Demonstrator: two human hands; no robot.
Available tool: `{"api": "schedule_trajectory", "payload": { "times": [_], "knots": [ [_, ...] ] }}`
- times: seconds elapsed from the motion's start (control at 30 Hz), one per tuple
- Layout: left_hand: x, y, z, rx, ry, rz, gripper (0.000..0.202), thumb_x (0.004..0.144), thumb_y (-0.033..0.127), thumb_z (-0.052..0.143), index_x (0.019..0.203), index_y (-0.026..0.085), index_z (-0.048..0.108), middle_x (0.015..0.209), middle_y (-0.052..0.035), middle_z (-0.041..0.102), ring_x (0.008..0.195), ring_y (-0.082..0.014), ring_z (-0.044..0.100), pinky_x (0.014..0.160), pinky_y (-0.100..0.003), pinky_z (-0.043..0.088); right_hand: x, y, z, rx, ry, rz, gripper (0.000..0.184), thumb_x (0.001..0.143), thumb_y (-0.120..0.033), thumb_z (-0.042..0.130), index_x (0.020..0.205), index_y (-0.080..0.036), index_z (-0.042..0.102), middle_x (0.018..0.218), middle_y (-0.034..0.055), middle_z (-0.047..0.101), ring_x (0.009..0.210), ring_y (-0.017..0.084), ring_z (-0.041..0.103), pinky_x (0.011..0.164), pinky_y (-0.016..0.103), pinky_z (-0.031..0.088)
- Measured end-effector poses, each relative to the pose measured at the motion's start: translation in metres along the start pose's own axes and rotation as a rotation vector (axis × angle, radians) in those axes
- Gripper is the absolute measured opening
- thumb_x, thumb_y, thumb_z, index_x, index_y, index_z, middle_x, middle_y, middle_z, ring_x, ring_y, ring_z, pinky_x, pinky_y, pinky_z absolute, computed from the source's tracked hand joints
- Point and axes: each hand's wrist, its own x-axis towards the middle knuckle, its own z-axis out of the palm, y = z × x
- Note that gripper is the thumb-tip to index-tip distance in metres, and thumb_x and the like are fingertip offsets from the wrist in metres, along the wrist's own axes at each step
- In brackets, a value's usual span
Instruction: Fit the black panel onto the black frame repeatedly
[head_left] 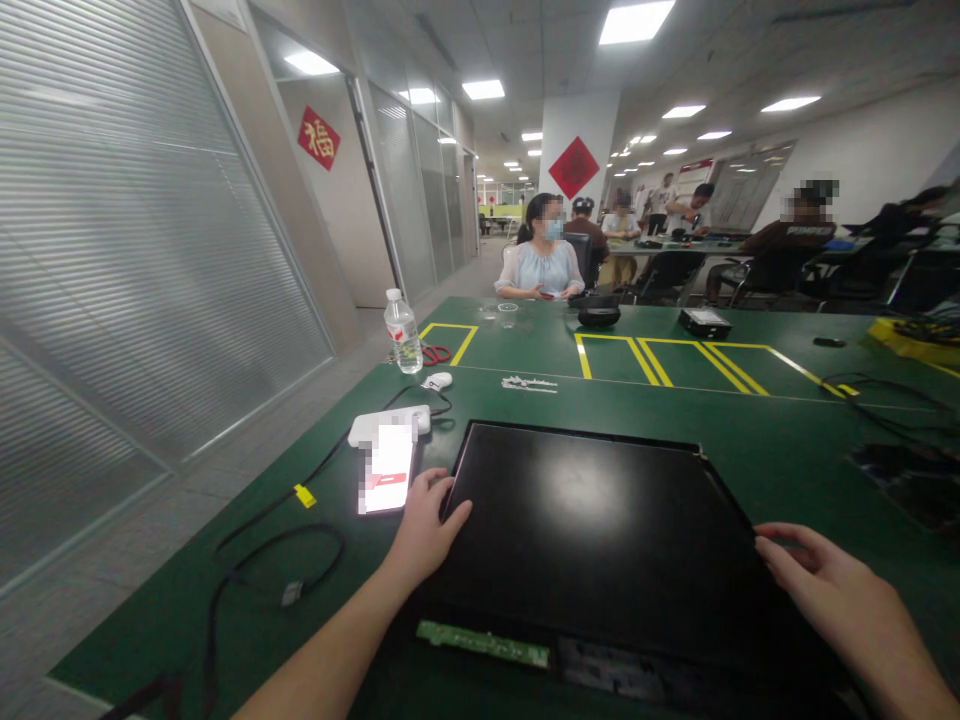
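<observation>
On the far left stands a glass wall with pale horizontal blinds (135,200). Beside it is the dark green counter (157,630) I work at. A looped black cable (277,530) with a yellow tag lies along its left side. Next comes a long white plastic block (390,424), and at its near side a lit smartphone (397,470) with a white screen, partly pixelated. Behind these, a clear plastic bottle with a red-and-white label (405,338) stands upright beside red-handled scissors (436,354).

My left grip (431,522) is just right of the phone, holding the left edge of a large flat black panel (592,530), thumb on its face. The panel lies on the counter in front of me, its glossy surface up and reflecting a light. A narrow green circuit board (484,642) runs along its near side, towards the left.

Beyond the panel are small white pieces (529,383); farther off, a person in a pale blue top and mask (541,262) sits facing the counter. To the right are yellow tape outlines (652,362) and a small black box (705,322). My right grip (825,570) holds the panel's right edge, thumb and fingers close together. At far right sits a yellow tray of dark cables (889,335).
</observation>
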Motion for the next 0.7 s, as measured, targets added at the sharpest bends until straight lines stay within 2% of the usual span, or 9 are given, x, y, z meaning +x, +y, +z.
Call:
{"api": "schedule_trajectory", "payload": {
  "times": [0.1, 0.2, 0.47, 0.7],
  "knots": [
    [-0.001, -0.001, 0.002, 0.026, 0.005, 0.036, 0.031, 0.086, 0.035, 0.065, 0.111, 0.019, 0.073, 0.129, -0.015, 0.06, 0.125, -0.0348, 0.06, 0.113, -0.055, 0.047, -0.005, -0.01, -0.002, -0.065, 0.003, 0.059, 0.047, 0.075, -0.067, 0.055, 0.095, -0.031, 0.076, 0.091, 0.0067, 0.081, 0.08, 0.036, 0.074, 0.068, 0.046, 0.054],
    [-0.003, 0.0, 0.003, 0.059, -0.008, 0.058, 0.03, 0.087, 0.033, 0.064, 0.112, 0.019, 0.073, 0.131, -0.0157, 0.06, 0.124, -0.0349, 0.06, 0.113, -0.056, 0.047, -0.007, -0.015, -0.002, -0.098, -0.012, 0.039, 0.047, 0.076, -0.068, 0.053, 0.096, -0.032, 0.076, 0.091, 0.0058, 0.081, 0.079, 0.036, 0.073, 0.068, 0.046, 0.054],
    [-0.002, 0.006, -0.004, 0.075, -0.077, 0.071, 0.03, 0.086, 0.032, 0.065, 0.112, 0.018, 0.073, 0.136, -0.0176, 0.059, 0.128, -0.036, 0.06, 0.114, -0.054, 0.047, -0.009, -0.018, -0.002, -0.177, -0.049, 0.044, 0.053, 0.077, -0.069, 0.048, 0.1, -0.031, 0.076, 0.094, 0.0065, 0.08, 0.085, 0.038, 0.072, 0.073, 0.049, 0.054],
    [-0.004, 0.019, -0.011, 0.099, -0.145, 0.047, 0.036, 0.084, 0.035, 0.066, 0.113, 0.017, 0.076, 0.139, -0.0208, 0.063, 0.131, -0.0399, 0.059, 0.113, -0.055, 0.045, -0.006, -0.015, -0.002, -0.221, -0.073, 0.028, 0.055, 0.078, -0.07, 0.046, 0.103, -0.031, 0.077, 0.095, 0.0076, 0.08, 0.085, 0.037, 0.073, 0.073, 0.048, 0.054]
  ]
}}
